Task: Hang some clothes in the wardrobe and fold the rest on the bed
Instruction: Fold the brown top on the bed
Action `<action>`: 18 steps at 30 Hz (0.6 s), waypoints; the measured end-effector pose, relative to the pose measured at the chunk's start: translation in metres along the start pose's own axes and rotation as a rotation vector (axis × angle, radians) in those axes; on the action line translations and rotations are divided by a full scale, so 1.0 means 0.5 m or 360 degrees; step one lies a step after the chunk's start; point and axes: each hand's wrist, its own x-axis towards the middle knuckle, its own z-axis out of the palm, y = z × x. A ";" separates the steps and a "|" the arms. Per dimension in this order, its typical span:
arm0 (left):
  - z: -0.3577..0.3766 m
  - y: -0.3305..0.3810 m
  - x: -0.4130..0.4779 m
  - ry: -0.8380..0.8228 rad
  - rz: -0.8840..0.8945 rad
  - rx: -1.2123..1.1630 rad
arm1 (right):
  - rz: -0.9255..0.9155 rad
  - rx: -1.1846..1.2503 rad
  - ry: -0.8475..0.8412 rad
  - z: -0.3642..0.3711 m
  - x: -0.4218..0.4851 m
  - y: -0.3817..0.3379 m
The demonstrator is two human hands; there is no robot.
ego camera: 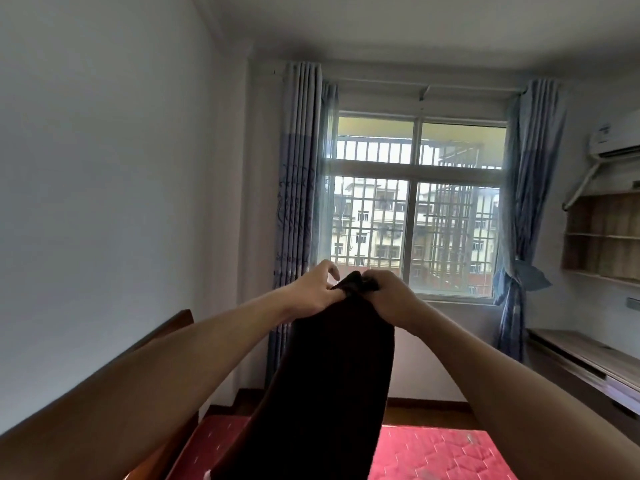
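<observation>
Both hands hold a long dark brown fabric garment raised above the red quilted bed: left hand and right hand each have their grip pinched on its top edge.

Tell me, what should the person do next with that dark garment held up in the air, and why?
Probably draw the hands apart along the top edge. The left hand and right hand pinch the dark garment almost side by side, so it hangs bunched and narrow over the red mattress; spreading it would ready it for folding.
</observation>
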 end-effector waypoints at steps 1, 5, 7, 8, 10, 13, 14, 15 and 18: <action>0.004 -0.010 -0.004 -0.0050 -0.0046 -0.0089 | -0.0041 -0.0112 0.0062 0.004 0.004 -0.001; 0.027 -0.078 -0.030 -0.0370 -0.0243 0.0060 | -0.0131 -0.0170 0.0223 0.004 0.024 -0.020; 0.038 -0.124 -0.049 -0.0475 -0.0398 0.0255 | -0.0098 -0.0107 0.0281 -0.018 0.036 -0.024; 0.040 -0.141 -0.059 -0.0491 -0.0450 0.0318 | -0.0068 -0.0054 0.0323 -0.034 0.041 -0.025; 0.040 -0.159 -0.081 -0.0501 -0.0511 0.0262 | -0.0013 0.0053 0.0380 -0.064 0.047 -0.020; 0.048 -0.161 -0.092 -0.0349 -0.0538 0.0004 | 0.0041 0.0222 0.0383 -0.093 0.043 -0.010; 0.057 -0.164 -0.093 -0.0306 -0.0573 -0.0124 | 0.0050 0.0287 0.0384 -0.097 0.040 -0.006; 0.072 -0.170 -0.095 -0.0300 -0.0603 -0.0236 | 0.0054 0.0353 0.0389 -0.100 0.037 -0.001; 0.147 -0.205 -0.112 -0.0453 -0.0507 -0.0147 | 0.0095 0.0542 0.0405 -0.106 0.028 0.018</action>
